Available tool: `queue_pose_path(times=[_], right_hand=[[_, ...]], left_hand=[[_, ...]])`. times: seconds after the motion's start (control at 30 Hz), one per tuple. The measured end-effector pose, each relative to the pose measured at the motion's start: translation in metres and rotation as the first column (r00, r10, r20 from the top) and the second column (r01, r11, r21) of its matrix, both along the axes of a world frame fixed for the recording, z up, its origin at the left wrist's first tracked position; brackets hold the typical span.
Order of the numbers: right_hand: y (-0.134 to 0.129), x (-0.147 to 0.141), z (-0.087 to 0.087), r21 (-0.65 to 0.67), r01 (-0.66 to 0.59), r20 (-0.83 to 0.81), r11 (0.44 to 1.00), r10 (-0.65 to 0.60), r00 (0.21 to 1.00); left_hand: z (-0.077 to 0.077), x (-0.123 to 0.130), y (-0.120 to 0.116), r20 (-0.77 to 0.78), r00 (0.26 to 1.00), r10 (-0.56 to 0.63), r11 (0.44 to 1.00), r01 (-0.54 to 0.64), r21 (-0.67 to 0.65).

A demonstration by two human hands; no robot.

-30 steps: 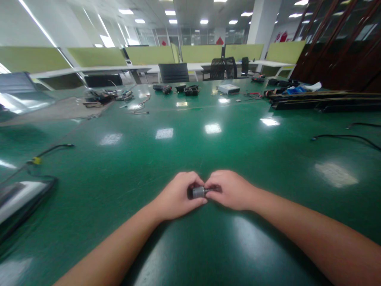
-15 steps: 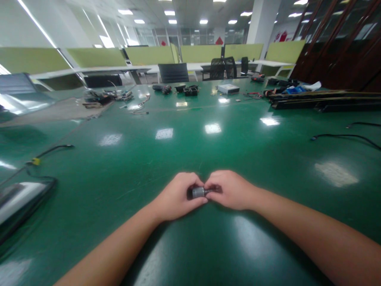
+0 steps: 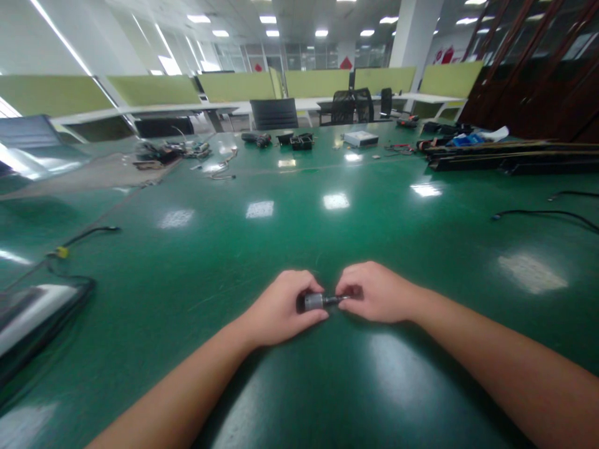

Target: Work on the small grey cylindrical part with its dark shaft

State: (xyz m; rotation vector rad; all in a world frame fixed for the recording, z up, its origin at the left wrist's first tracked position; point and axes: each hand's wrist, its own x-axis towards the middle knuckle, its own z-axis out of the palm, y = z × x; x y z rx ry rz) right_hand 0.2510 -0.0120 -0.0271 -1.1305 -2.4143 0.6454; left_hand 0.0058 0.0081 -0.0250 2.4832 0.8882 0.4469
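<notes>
A small cylindrical tool (image 3: 313,302) with a grey metallic body and a thin dark shaft lies level between my hands, low over the green tabletop (image 3: 299,243). Its exact kind is too small to make out. My left hand (image 3: 283,308) is closed around the thick body, with thumb and forefinger on either side of it; its rear end is hidden in the palm. On the right, the fingertips of my right hand (image 3: 374,292) are pinched at the far tip of the shaft. Part of the shaft shows bare between the two hands.
A dark-edged device (image 3: 37,318) and a cable with a yellow tag (image 3: 62,252) lie at the left. Black cables (image 3: 543,212) are at the right. Long black strips (image 3: 505,157), a silver box (image 3: 360,138) and black parts (image 3: 299,142) stand along the far side.
My right hand has slid to the right, away from the left hand, so more of the tool's thin shaft shows. My left hand keeps its grip in nearly the same place.
</notes>
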Motion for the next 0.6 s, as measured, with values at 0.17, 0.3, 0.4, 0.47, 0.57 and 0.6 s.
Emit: queue_pose_path(times=[0.17,0.3,0.4,0.47,0.57,0.6], right_hand=[[0.006,0.016,0.007,-0.085,-0.033,0.040,0.996,0.036,0.999],[0.012,0.028,0.009,-0.160,0.005,0.073,0.987,0.006,0.997],[0.014,0.032,0.009,-0.223,0.022,0.051,0.975,-0.010,0.999],[0.014,0.030,0.008,-0.245,0.021,0.025,0.969,-0.015,1.000],[0.012,0.025,0.007,-0.248,-0.008,-0.018,0.969,0.003,1.000],[0.012,0.024,0.007,-0.245,-0.020,-0.030,0.969,0.013,0.999]], left_hand=[[-0.001,-0.006,-0.002,0.013,1.000,0.009,1.000,-0.008,-0.014],[-0.002,-0.011,-0.003,0.020,1.000,0.013,1.000,-0.012,-0.018],[-0.001,-0.013,-0.005,0.021,1.000,0.019,1.000,-0.018,-0.017],[0.000,-0.013,-0.005,0.023,1.000,0.017,1.000,-0.016,-0.017],[0.001,-0.011,-0.005,0.023,1.000,0.016,1.000,-0.016,-0.012],[0.001,-0.010,-0.004,0.021,1.000,0.016,1.000,-0.015,-0.011]])
